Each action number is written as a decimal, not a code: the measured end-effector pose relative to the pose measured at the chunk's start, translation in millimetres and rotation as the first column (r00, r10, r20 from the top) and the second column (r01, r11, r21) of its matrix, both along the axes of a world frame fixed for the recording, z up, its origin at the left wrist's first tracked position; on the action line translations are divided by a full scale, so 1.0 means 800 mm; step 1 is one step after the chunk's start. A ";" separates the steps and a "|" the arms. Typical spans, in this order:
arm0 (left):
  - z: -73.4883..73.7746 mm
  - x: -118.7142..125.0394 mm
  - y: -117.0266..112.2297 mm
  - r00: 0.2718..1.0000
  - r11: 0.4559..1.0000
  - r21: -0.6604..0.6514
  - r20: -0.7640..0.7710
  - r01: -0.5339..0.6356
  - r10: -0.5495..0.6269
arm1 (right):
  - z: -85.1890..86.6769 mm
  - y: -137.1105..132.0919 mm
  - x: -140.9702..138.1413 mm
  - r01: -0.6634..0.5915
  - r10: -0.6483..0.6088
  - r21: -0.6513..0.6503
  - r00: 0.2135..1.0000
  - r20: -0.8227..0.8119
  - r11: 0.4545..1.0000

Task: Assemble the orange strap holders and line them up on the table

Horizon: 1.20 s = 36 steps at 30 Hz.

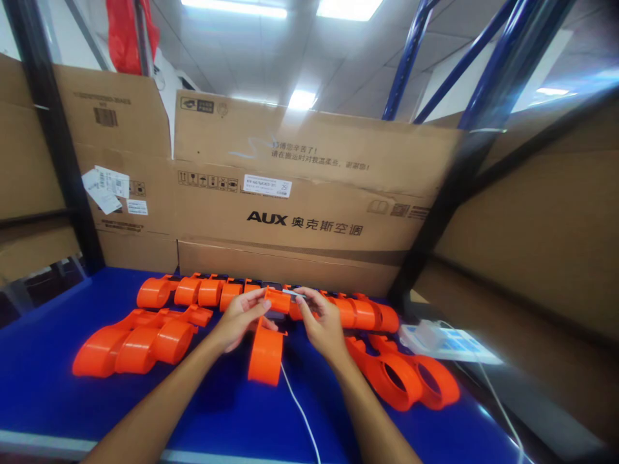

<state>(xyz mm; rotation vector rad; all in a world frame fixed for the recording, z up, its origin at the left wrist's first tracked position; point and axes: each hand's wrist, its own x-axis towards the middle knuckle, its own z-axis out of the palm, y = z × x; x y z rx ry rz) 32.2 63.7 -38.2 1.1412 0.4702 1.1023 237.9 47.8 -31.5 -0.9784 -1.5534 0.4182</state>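
The orange piece [278,300] is at the fingertips of the left hand [244,319], which grasps it with the thumb laid over its near face. The right hand [322,319] pinches a slim white piece [293,293] between thumb and fingers, at the upper right end of the orange piece; whether the white piece sits inside it or only against it, I cannot tell.

Just below the left hand's fingertips, between the two forearms, is an orange ring [265,354]; its top is close under the left fingers, and whether it joins the held piece is unclear. A white cable [302,412] runs from beside this ring toward the near edge of the bench [227,412], between the forearms.

Beyond the left hand and to its left stands a row of rings [210,292], with dark parts at their tops. More rings [360,314] continue the row to the right of the right hand. Nearer and well to the left of the left hand are three rings [138,351] side by side. To the right of the right forearm lie two rings [413,380], openings showing, and farther right is a white object [430,336]. Behind both hands stands a carton [314,200] marked AUX.
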 end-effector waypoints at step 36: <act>0.004 -0.001 0.003 0.950 0.959 -0.107 0.149 -0.261 0.275 | 0.006 -0.004 0.008 -0.016 0.067 -0.126 0.908 0.414 0.992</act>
